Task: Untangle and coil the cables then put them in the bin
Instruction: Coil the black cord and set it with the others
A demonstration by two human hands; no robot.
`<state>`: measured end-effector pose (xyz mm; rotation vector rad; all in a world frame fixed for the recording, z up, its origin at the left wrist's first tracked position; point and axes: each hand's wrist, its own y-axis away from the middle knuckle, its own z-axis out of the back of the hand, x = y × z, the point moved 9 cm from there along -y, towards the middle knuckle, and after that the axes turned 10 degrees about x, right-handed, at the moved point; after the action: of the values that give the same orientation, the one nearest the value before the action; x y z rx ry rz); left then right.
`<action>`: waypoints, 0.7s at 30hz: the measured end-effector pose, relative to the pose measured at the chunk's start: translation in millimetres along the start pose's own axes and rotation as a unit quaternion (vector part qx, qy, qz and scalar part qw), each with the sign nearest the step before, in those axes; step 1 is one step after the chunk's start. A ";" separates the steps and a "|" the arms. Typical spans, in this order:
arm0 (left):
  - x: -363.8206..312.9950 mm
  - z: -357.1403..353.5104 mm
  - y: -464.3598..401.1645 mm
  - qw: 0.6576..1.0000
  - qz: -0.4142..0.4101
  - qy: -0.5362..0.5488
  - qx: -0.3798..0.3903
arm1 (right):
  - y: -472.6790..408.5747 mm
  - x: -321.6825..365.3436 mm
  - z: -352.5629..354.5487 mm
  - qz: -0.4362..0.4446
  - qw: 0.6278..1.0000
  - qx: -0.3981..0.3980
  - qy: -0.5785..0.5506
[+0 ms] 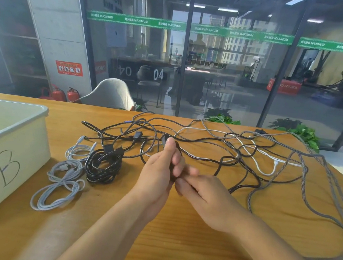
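Observation:
A tangle of black, white and grey braided cables (226,146) sprawls across the far half of the wooden table. My left hand (159,170) grips a black cable, its plug end (164,138) sticking up above my fingers. My right hand (200,190) meets it from the right and pinches the same black cable just below. A coiled black cable (102,163) lies left of my hands. Two coiled grey-white cables (59,184) lie nearer the bin. The white bin (14,138), marked "B", stands at the left edge.
A long grey braided cable (313,194) loops down the right side of the table toward its edge. Behind the table's far edge are a grey chair (110,93), green plants (301,132) and a glass wall.

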<state>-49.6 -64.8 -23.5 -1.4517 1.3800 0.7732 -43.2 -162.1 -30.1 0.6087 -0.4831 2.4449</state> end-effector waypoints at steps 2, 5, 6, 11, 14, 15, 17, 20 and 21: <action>-4.1 2.6 -0.7 0.998 -0.014 0.055 -0.004 | -0.4 -4.2 -8.1 -0.005 0.999 0.047 0.009; -8.3 3.3 -0.4 0.996 -0.003 0.085 0.005 | -0.7 -16.0 -18.1 -0.008 0.994 0.104 0.033; -8.9 3.0 0.0 0.997 0.005 0.082 0.010 | -0.6 -20.3 -17.5 -0.011 0.993 0.111 0.041; -9.2 -8.2 2.6 0.992 0.056 0.071 0.092 | 2.7 -51.8 3.1 -0.067 0.991 0.107 0.047; -6.0 -19.5 6.7 0.980 0.091 0.070 0.165 | 10.1 -73.1 19.8 -0.101 0.991 0.085 0.034; -3.8 -22.8 8.0 0.975 0.101 0.073 0.187 | 12.5 -81.1 26.8 -0.114 0.990 0.072 0.044; 0.2 -30.2 10.6 0.965 0.112 0.066 0.226 | 16.4 -93.5 42.3 -0.140 0.986 0.038 0.084; 9.3 -36.3 10.6 0.966 0.119 0.007 0.231 | 22.0 -96.1 69.9 -0.172 0.971 -0.057 0.156; 12.8 -35.6 9.4 0.968 0.122 -0.023 0.218 | 25.7 -88.8 81.4 -0.174 0.962 -0.114 0.177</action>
<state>-62.5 -101.6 -24.9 -0.9288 1.5928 0.5991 32.1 -258.2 -13.7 0.1372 -0.4572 2.0630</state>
